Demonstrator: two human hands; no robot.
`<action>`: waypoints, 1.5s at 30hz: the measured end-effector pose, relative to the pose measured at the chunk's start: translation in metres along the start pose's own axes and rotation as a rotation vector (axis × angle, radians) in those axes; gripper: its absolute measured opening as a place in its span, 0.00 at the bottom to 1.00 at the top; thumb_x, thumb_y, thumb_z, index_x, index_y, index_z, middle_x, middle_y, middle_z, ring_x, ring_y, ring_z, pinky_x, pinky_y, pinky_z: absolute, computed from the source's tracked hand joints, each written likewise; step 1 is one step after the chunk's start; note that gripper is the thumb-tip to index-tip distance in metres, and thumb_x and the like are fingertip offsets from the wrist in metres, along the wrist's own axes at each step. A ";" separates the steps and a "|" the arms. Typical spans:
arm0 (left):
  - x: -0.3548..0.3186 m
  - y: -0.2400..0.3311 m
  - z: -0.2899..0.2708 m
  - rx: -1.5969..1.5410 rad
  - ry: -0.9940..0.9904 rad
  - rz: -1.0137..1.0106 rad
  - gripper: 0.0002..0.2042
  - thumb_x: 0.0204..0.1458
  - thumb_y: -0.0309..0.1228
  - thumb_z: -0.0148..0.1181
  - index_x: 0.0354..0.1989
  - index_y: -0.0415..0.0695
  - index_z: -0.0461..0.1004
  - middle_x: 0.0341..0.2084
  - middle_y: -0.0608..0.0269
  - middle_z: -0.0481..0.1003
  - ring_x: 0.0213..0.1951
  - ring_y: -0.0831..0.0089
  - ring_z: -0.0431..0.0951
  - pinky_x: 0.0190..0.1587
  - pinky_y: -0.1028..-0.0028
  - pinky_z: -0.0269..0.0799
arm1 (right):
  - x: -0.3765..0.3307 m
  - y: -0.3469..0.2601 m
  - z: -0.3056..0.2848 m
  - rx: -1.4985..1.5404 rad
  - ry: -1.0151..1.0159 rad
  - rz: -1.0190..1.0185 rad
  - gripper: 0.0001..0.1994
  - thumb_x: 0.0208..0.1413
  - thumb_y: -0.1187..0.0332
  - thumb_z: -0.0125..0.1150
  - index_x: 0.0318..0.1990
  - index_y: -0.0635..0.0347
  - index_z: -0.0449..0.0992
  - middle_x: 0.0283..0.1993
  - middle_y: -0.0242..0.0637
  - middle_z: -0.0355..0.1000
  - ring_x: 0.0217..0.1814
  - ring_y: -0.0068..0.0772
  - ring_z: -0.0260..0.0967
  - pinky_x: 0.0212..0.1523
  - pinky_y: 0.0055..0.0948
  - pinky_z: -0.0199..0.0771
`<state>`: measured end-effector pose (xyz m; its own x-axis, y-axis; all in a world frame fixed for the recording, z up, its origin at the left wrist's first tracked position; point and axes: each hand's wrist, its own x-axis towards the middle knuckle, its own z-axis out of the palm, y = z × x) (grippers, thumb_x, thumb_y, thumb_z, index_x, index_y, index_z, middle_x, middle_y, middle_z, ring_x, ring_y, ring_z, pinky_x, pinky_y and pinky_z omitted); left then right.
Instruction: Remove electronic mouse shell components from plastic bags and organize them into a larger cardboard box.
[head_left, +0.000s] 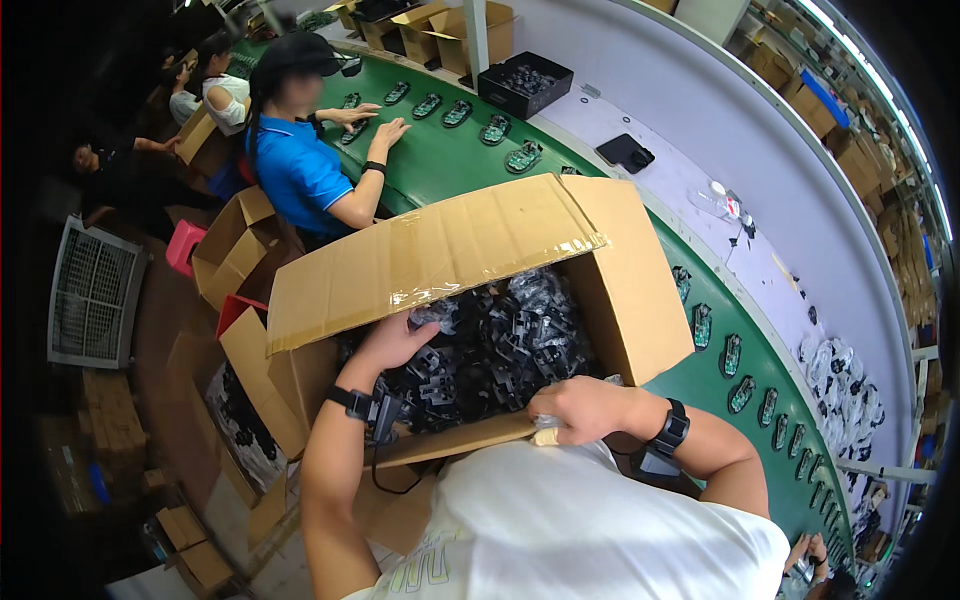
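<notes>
A large open cardboard box stands in front of me, tilted in the view. It holds many small black plastic parts, some in clear plastic bags. My left hand reaches in at the left side, thumb stretched out beside clear plastic; its other fingers are partly hidden under the far flap. At the near edge, my right hand is closed over the box rim, with a bit of clear plastic under its fingers. Both wrists wear black straps with small devices.
Behind the box runs a green conveyor belt with a row of circuit-board assemblies. Across it, a person in a blue shirt handles assemblies. A black bin and a dark tray sit beyond. Another open box stands at left.
</notes>
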<state>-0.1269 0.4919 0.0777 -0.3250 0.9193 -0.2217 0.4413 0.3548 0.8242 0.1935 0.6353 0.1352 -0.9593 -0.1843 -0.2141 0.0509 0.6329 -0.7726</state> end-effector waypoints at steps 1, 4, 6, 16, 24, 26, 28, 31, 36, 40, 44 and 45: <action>-0.009 0.016 -0.005 -0.001 0.007 0.002 0.26 0.53 0.28 0.61 0.61 0.34 0.65 0.51 0.51 0.75 0.50 0.66 0.75 0.55 0.68 0.70 | 0.000 0.006 0.003 -0.003 -0.010 -0.027 0.09 0.59 0.67 0.56 0.42 0.62 0.73 0.41 0.49 0.77 0.42 0.56 0.76 0.42 0.46 0.77; -0.033 0.036 -0.009 -0.001 0.010 -0.072 0.29 0.51 0.27 0.61 0.63 0.35 0.64 0.50 0.51 0.76 0.53 0.64 0.75 0.56 0.70 0.69 | 0.007 0.000 -0.012 0.301 0.088 -0.062 0.06 0.59 0.72 0.55 0.43 0.62 0.71 0.40 0.48 0.77 0.42 0.54 0.77 0.42 0.43 0.78; -0.051 0.039 -0.003 -0.344 0.067 -0.110 0.26 0.51 0.24 0.57 0.60 0.32 0.65 0.45 0.53 0.77 0.51 0.70 0.75 0.54 0.72 0.69 | 0.023 -0.003 -0.023 0.420 0.258 -0.060 0.15 0.58 0.78 0.52 0.53 0.59 0.71 0.42 0.48 0.76 0.43 0.48 0.78 0.46 0.40 0.78; -0.096 0.093 0.019 -0.168 0.220 0.201 0.35 0.46 0.18 0.50 0.68 0.34 0.56 0.49 0.49 0.75 0.50 0.61 0.77 0.56 0.70 0.69 | 0.107 -0.023 -0.041 0.049 0.625 -0.242 0.24 0.54 0.70 0.65 0.61 0.56 0.73 0.41 0.45 0.74 0.40 0.45 0.75 0.41 0.36 0.75; -0.109 0.058 0.019 -0.547 0.429 0.047 0.10 0.61 0.21 0.56 0.50 0.33 0.77 0.39 0.64 0.80 0.38 0.81 0.77 0.41 0.79 0.74 | 0.094 -0.040 -0.047 0.479 0.485 0.040 0.16 0.61 0.73 0.58 0.56 0.59 0.77 0.50 0.45 0.79 0.49 0.33 0.78 0.50 0.30 0.75; -0.108 0.061 0.016 -0.485 0.463 0.030 0.08 0.61 0.22 0.59 0.45 0.34 0.80 0.35 0.65 0.81 0.35 0.82 0.78 0.39 0.78 0.74 | 0.094 -0.037 -0.047 0.439 0.483 0.073 0.14 0.62 0.72 0.58 0.55 0.59 0.78 0.47 0.45 0.79 0.47 0.37 0.78 0.47 0.32 0.76; -0.105 0.068 0.011 -0.101 0.542 0.162 0.05 0.57 0.22 0.62 0.38 0.36 0.83 0.33 0.60 0.80 0.34 0.73 0.80 0.38 0.74 0.75 | 0.096 -0.028 -0.046 0.081 0.545 -0.102 0.14 0.61 0.72 0.60 0.53 0.57 0.80 0.41 0.42 0.76 0.44 0.35 0.75 0.44 0.33 0.74; -0.101 0.087 0.003 0.227 0.826 0.516 0.05 0.52 0.23 0.66 0.37 0.39 0.83 0.33 0.54 0.80 0.35 0.56 0.79 0.39 0.65 0.76 | 0.090 -0.035 -0.052 -0.171 0.693 -0.192 0.13 0.58 0.70 0.62 0.51 0.54 0.82 0.42 0.42 0.73 0.43 0.42 0.73 0.44 0.35 0.74; -0.091 0.067 0.004 0.401 0.671 0.386 0.05 0.51 0.27 0.66 0.37 0.44 0.84 0.32 0.57 0.77 0.35 0.56 0.77 0.39 0.64 0.74 | 0.090 -0.028 -0.048 -0.268 0.542 -0.156 0.11 0.53 0.71 0.67 0.44 0.54 0.85 0.40 0.40 0.71 0.42 0.43 0.72 0.42 0.34 0.74; -0.102 0.084 -0.001 0.401 0.695 0.360 0.05 0.51 0.26 0.66 0.36 0.44 0.83 0.25 0.58 0.72 0.29 0.58 0.74 0.32 0.63 0.71 | 0.082 -0.044 -0.047 -0.270 0.741 -0.187 0.12 0.49 0.75 0.66 0.43 0.56 0.83 0.36 0.40 0.70 0.39 0.43 0.73 0.41 0.35 0.75; -0.099 0.089 -0.007 0.214 0.672 0.328 0.04 0.53 0.24 0.66 0.36 0.41 0.82 0.23 0.56 0.73 0.25 0.63 0.74 0.27 0.69 0.69 | 0.084 -0.039 -0.045 -0.220 0.903 -0.275 0.06 0.50 0.77 0.62 0.37 0.62 0.75 0.43 0.48 0.74 0.42 0.51 0.74 0.44 0.37 0.77; -0.101 0.094 -0.007 0.088 0.638 0.318 0.03 0.54 0.23 0.65 0.36 0.40 0.82 0.24 0.56 0.74 0.24 0.66 0.74 0.26 0.72 0.68 | 0.081 -0.049 -0.052 -0.175 0.910 -0.348 0.08 0.51 0.77 0.63 0.38 0.62 0.73 0.47 0.51 0.74 0.45 0.52 0.74 0.47 0.38 0.76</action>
<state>-0.0589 0.4314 0.1813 -0.5837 0.7111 0.3920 0.6528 0.1238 0.7473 0.0988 0.6287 0.1865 -0.7646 0.2208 0.6055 -0.2457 0.7686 -0.5907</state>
